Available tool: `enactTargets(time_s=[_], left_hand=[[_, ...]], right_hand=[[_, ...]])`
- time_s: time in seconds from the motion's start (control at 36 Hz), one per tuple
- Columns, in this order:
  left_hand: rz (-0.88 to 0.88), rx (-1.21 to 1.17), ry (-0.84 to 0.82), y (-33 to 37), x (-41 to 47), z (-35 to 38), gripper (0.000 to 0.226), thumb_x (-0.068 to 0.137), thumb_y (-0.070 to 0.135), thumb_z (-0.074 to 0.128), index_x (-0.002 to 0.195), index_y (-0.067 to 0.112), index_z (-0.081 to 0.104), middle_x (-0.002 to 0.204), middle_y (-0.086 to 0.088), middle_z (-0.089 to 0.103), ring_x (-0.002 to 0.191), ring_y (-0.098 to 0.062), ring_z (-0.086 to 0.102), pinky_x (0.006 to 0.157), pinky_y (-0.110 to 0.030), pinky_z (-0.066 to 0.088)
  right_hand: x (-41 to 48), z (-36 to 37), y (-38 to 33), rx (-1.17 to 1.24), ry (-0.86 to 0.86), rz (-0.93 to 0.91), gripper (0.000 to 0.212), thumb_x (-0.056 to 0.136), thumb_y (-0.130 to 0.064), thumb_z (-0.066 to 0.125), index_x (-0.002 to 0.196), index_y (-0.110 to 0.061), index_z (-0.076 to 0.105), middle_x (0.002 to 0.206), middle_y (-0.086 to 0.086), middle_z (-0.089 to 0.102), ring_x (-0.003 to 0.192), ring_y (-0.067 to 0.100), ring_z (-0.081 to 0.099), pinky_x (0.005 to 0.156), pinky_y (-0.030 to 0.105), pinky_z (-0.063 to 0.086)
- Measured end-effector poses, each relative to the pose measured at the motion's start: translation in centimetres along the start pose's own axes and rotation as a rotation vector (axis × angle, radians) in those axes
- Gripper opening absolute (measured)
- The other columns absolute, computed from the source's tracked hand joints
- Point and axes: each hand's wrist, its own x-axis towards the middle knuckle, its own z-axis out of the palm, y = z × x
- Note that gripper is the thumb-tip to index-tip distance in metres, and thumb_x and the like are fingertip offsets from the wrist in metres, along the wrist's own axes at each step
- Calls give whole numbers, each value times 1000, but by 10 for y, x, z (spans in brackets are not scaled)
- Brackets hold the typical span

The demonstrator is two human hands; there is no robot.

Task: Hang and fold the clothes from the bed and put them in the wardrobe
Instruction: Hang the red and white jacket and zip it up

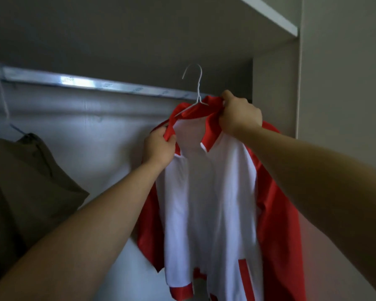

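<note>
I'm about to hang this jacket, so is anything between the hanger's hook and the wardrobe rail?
Nothing visible. The hook of the hanger carrying the jacket is free close to the rail, and the olive garment hangs far off to the left.

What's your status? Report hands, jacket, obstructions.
Left hand and right hand grip jacket collar. Jacket on hanger, hook not yet on rail. Olive garment hangs left, apart.

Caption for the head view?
Left hand and right hand grip a red-and-white jacket on a wire hanger near the wardrobe rail.
</note>
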Motion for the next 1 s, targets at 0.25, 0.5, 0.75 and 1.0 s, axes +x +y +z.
enactTargets(time_s=[0.25,0.5,0.75,1.0], left_hand=[[12,-4,10,-13,2,8,14,93,18,62,80,20,64,66,7,58,65,-14,55,55,-18,31],[45,-77,23,-20,-16,17,14,88,11,66,79,22,64,65,16,56,61,4,52,53,-3,33],[-50,-205,16,-21,-20,8,16,83,24,72,75,29,59,69,7,65,66,-14,65,62,-26,49],[-265,-380,-33,-23,-30,-7,33,73,0,73,100,18,65,81,4,65,58,3,62,58,-17,51]], right_hand=[[-1,21,-3,-90,-74,-62,40,88,-22,50,127,-26,43,80,3,54,67,30,54,65,39,39],[-28,52,-3,-101,-78,-167,43,90,-25,51,132,-25,41,109,11,61,95,38,62,71,41,40],[-21,48,-38,10,-37,-65,59,92,-56,22,101,-22,70,126,12,55,121,32,45,101,51,32],[-15,56,-53,408,-288,231,25,90,-23,61,105,-4,67,104,16,68,90,32,67,80,42,59]])
